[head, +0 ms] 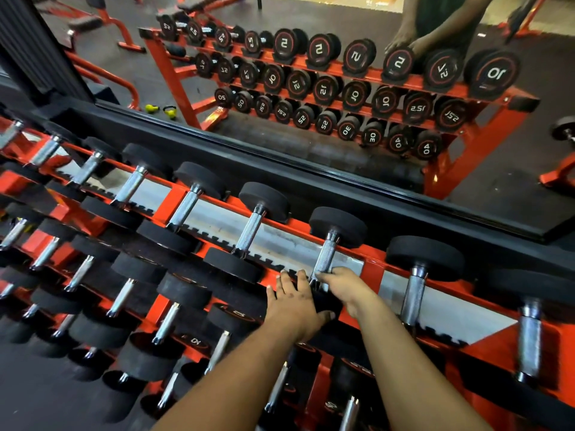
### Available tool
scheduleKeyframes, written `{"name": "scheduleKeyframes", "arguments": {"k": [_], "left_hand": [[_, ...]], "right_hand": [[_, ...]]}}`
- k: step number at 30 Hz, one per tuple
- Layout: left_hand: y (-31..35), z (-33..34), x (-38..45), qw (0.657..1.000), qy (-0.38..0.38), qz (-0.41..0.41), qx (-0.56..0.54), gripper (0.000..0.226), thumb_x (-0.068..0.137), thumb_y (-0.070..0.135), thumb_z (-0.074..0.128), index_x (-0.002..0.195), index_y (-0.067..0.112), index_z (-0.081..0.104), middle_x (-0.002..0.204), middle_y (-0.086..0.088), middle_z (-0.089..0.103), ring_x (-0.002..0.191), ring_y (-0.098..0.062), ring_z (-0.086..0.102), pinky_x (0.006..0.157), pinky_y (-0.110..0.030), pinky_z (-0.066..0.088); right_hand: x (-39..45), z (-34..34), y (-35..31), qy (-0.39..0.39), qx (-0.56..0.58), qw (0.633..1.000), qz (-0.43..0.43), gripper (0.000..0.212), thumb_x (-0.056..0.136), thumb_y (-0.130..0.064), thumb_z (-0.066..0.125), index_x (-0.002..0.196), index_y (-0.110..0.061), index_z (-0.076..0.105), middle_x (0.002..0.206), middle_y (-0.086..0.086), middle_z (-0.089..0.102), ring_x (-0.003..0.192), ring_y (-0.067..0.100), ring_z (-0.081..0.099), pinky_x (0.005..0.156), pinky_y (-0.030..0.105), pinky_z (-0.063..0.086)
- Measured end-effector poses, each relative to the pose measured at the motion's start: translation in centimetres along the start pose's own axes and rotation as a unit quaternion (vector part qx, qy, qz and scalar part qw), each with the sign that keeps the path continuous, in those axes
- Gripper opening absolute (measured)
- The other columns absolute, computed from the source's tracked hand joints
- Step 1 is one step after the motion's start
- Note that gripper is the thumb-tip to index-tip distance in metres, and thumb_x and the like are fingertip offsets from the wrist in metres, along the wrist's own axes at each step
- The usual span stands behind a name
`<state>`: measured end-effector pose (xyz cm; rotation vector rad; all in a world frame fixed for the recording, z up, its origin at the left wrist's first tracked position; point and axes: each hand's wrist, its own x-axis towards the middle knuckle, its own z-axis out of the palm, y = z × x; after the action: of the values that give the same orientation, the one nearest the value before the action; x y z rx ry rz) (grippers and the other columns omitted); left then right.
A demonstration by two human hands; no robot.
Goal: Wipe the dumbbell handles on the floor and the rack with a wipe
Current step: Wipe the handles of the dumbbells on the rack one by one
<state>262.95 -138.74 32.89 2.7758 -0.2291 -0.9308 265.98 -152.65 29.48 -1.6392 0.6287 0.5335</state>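
An orange three-tier rack holds rows of black dumbbells with knurled steel handles. My right hand grips the near end of one top-row dumbbell handle, fingers curled round it. My left hand lies flat with spread fingers on that dumbbell's near black head. No wipe shows in either hand; anything under the palms is hidden.
Neighbouring dumbbells sit close on both sides, one to the left and one to the right. A wall mirror behind the rack reflects the rack, benches and two yellow kettlebells. Dark rubber floor lies at lower left.
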Motion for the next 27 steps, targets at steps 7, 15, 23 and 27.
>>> {"name": "scheduleKeyframes", "arguments": {"k": [7,15,23,27], "left_hand": [[-0.2,0.4,0.2,1.0,0.01,0.005,-0.001,0.113,0.09,0.076,0.046,0.16,0.013,-0.016,0.165,-0.028,-0.014,0.155,-0.038,-0.011,0.125,-0.057,-0.001],[-0.2,0.2,0.1,1.0,0.011,0.007,-0.005,0.112,0.09,0.074,0.048,0.16,0.013,-0.015,0.166,-0.027,-0.012,0.156,-0.038,-0.009,0.125,-0.056,-0.001],[-0.1,0.1,0.1,1.0,0.01,0.002,-0.001,0.113,0.09,0.075,0.047,0.16,0.013,-0.016,0.166,-0.027,-0.012,0.156,-0.038,-0.009,0.125,-0.056,-0.001],[-0.2,0.4,0.1,1.0,0.017,0.005,-0.012,0.113,0.09,0.074,0.049,0.161,0.013,-0.013,0.166,-0.027,-0.009,0.156,-0.038,-0.008,0.125,-0.056,-0.001]], "right_hand": [[-0.5,-0.8,1.2,0.177,-0.091,0.964,-0.175,0.029,0.102,-0.012,0.051,0.121,-0.018,0.071,0.094,0.005,0.075,0.085,0.026,0.067,0.077,0.041,0.054],[0.4,-2.2,0.1,0.015,-0.655,0.621,-0.432,0.059,0.099,-0.006,0.043,0.155,-0.02,0.035,0.164,0.004,0.03,0.154,0.023,0.02,0.123,0.035,0.013],[1.4,-2.7,-1.3,0.045,-0.712,0.572,-0.405,0.067,0.098,-0.012,0.044,0.16,-0.017,0.019,0.168,0.005,0.014,0.156,0.02,0.003,0.124,0.042,-0.007],[1.3,-4.0,-0.5,-0.106,-0.68,0.555,-0.466,0.061,0.099,-0.015,0.051,0.156,-0.029,0.035,0.162,-0.01,0.032,0.154,0.012,0.016,0.127,0.043,0.007]]}}
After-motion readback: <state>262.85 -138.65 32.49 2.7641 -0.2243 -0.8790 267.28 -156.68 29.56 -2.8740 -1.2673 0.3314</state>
